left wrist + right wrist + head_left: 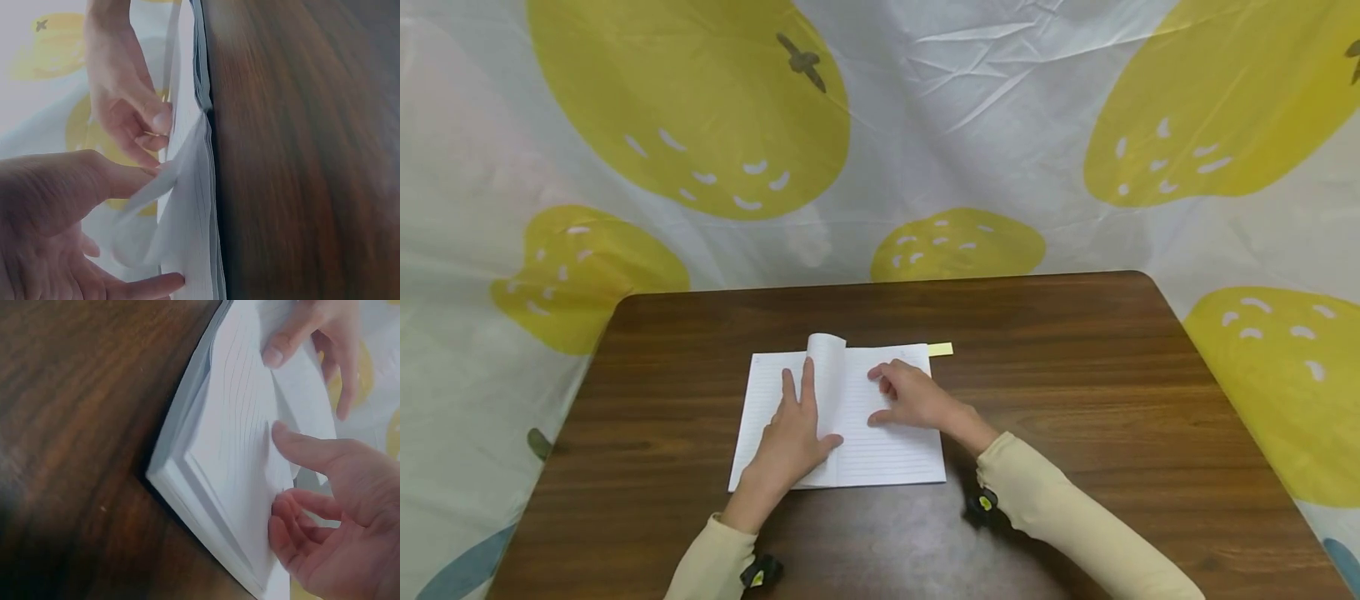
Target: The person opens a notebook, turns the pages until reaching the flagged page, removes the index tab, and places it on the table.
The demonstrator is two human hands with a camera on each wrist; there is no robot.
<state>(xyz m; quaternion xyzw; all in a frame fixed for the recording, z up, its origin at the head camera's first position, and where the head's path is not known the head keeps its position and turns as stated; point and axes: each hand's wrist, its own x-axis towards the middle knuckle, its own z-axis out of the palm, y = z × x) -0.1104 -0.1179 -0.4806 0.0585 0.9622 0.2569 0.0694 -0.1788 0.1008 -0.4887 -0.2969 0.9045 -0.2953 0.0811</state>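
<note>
Head view: open notebook (756, 396) lies on worktop (1075, 375), yellow tab (940, 349) sticking out top right. Left grip (793, 442) unclenched, fingers spread against a curled leaf (827, 371) near the middle; right grip (917, 398) grasps nothing, fingers loosely bent at the right page (891, 454), contact unclear. Looks like a leaf half turned. Best: sweep it left with flat fingers, smooth outward, avoid creasing, steady the right page lightly.
</note>
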